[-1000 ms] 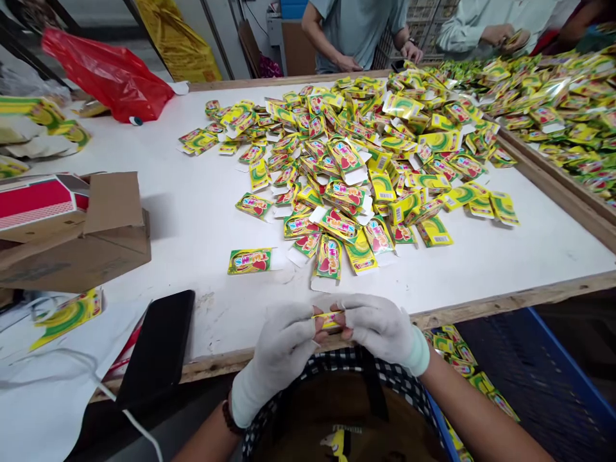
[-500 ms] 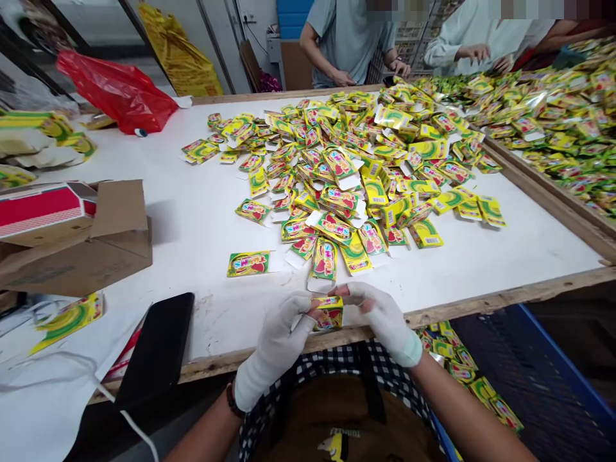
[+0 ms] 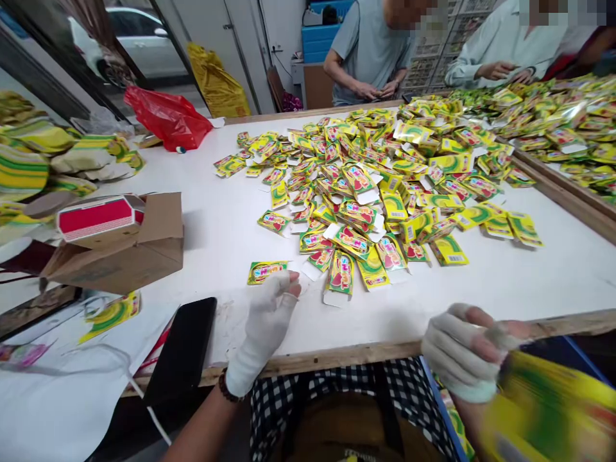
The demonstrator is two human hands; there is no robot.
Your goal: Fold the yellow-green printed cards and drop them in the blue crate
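Note:
My left hand [image 3: 269, 314], in a white fingerless-tipped glove, lies over the near right part of a small yellow-green box [image 3: 262, 272] lying flat on the table. Its fingers are slightly bent and apart, with nothing visible between them. My right hand [image 3: 464, 350], gloved too, is past the table's front edge on the right, fingers loosely curled and apart. A large-looking, blurred yellow box [image 3: 548, 404] is close to the camera, over my right forearm and apart from the fingertips. A pile of small boxes [image 3: 351, 240] covers the middle of the table.
The white table [image 3: 221, 224] has a wooden front edge. A brown carton [image 3: 158, 224], black phone [image 3: 185, 346], white cable and red bag [image 3: 168, 119] are at left. Two people [image 3: 370, 58] [image 3: 510, 48] work across the table. A blue crate [image 3: 445, 417] is below right.
My hands have parted. The left moved to the flat box on the left; the right moved right, away from the front edge's middle. The small box between them is gone from there.

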